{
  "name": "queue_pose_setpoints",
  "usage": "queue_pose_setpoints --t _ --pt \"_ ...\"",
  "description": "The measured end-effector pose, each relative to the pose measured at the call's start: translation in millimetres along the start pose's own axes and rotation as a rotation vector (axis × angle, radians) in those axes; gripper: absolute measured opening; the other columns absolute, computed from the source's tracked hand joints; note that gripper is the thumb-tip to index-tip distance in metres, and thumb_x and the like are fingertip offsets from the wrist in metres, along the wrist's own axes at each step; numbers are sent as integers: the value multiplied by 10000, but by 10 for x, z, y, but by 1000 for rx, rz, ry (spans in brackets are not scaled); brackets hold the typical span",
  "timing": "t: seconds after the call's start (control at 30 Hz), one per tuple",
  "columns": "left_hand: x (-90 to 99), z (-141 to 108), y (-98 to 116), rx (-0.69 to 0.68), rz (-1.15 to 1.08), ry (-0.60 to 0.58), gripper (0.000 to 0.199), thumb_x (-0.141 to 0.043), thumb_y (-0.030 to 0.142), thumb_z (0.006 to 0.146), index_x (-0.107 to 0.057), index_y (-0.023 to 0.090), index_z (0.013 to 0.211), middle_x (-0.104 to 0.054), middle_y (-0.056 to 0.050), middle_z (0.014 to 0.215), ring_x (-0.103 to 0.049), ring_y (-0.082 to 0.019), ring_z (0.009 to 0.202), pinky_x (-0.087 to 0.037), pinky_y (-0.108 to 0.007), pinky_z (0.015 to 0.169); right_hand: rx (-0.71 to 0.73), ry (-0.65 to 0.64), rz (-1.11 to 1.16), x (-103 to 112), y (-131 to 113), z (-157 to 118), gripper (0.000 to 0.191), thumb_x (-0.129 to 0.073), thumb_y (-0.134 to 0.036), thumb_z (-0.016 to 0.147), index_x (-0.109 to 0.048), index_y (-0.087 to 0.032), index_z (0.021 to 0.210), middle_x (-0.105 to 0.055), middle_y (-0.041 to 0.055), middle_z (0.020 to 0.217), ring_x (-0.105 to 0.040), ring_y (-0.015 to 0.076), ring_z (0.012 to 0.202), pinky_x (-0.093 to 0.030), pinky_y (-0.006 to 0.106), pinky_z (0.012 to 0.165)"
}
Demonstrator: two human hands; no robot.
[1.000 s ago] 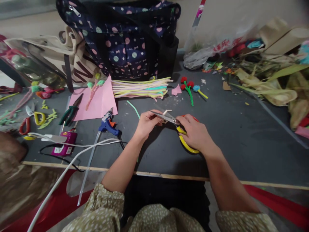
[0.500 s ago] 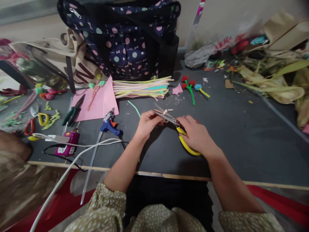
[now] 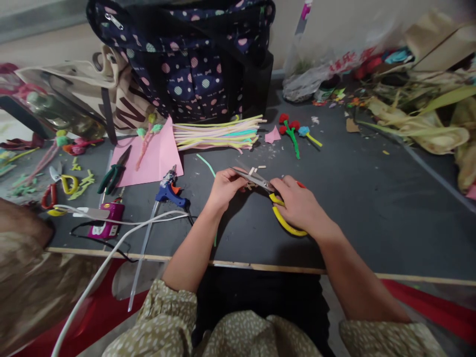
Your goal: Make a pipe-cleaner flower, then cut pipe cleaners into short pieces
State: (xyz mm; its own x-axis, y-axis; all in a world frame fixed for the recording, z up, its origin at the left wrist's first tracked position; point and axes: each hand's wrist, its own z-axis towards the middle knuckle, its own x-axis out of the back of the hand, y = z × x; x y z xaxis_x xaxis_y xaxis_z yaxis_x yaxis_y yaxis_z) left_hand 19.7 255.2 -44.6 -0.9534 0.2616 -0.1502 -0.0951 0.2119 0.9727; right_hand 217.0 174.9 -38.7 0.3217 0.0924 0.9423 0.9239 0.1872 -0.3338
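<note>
My right hand (image 3: 297, 201) is closed around the yellow handles of a pair of scissors (image 3: 262, 182). Their blades point left, slightly apart, and reach the fingertips of my left hand (image 3: 227, 186). That hand is closed in a pinch, and what it grips is mostly hidden by the fingers and blades. Short pale cut pieces (image 3: 262, 167) lie around the blades. A mint-green pipe cleaner (image 3: 206, 162) runs behind my left hand and shows again below the wrist; I cannot tell whether the hand touches it.
A bundle of pastel pipe cleaners (image 3: 219, 135) lies at the back, beside a pink sheet (image 3: 169, 158). Left are a blue glue gun (image 3: 169, 193), green-handled pliers (image 3: 111, 177) and a purple power adapter (image 3: 107, 218) with cables. Red pompom flowers (image 3: 293, 139) lie back right; another person's arm shows far left.
The view has shifted slightly. Both hands and the scissors remain close together, and more short pale pieces show by the blades.
</note>
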Motion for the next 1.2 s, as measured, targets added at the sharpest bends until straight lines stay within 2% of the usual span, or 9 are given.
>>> queue_pose_setpoints --t 0.23,0.47,0.73,0.87,0.93,1.07,1.2 --pt "21 30 -24 23 27 3 113 -715 194 637 -684 144 734 -628 18 591 -558 -84 526 -437 -189 472 -34 -20 -70 -2 -65 19 322 -556 -246 830 -508 -238 1148 -520 75 1056 -562 192 783 -332 271 570" --pt "4 59 -54 67 50 -41 107 -700 207 654 -694 132 729 -568 28 547 -459 -64 457 -359 -191 395 -81 -75 -95 34 -80 12 320 -545 -246 837 -505 -230 1154 -527 83 1058 -570 195 787 -325 269 570" --pt "-16 61 -98 101 18 -28 158 -738 270 666 -656 135 664 -571 19 546 -477 -64 462 -398 -195 426 -125 -111 -92 37 -110 5 290 -510 -199 836 -515 -214 1125 -543 91 996 -572 203 756 -318 285 592" --pt "10 72 -76 104 86 -27 190 -736 306 683 -647 139 660 -569 13 553 -475 -72 456 -387 -196 400 -153 -123 -72 59 -137 -2 260 -512 -199 840 -523 -206 1100 -549 90 971 -568 199 740 -311 286 593" --pt "38 82 -46 58 123 28 186 -726 314 700 -649 144 687 -557 18 556 -461 -71 456 -364 -190 389 -172 -114 -37 82 -116 -9 234 -511 -206 849 -530 -209 1082 -555 83 953 -567 197 732 -316 288 598" --pt "148 146 -27 -65 135 226 177 -698 325 732 -620 165 742 -562 20 613 -445 -71 478 -317 -185 392 -270 -39 -3 133 1 -12 263 -506 -218 868 -536 -223 1130 -573 80 947 -566 199 724 -325 294 606" --pt "285 255 -85 -195 291 375 148 -643 318 781 -610 174 770 -588 9 684 -468 -79 545 -343 -193 468 -380 -32 -71 176 112 -5 297 -531 -260 867 -556 -221 1160 -586 99 963 -574 207 692 -311 301 586"
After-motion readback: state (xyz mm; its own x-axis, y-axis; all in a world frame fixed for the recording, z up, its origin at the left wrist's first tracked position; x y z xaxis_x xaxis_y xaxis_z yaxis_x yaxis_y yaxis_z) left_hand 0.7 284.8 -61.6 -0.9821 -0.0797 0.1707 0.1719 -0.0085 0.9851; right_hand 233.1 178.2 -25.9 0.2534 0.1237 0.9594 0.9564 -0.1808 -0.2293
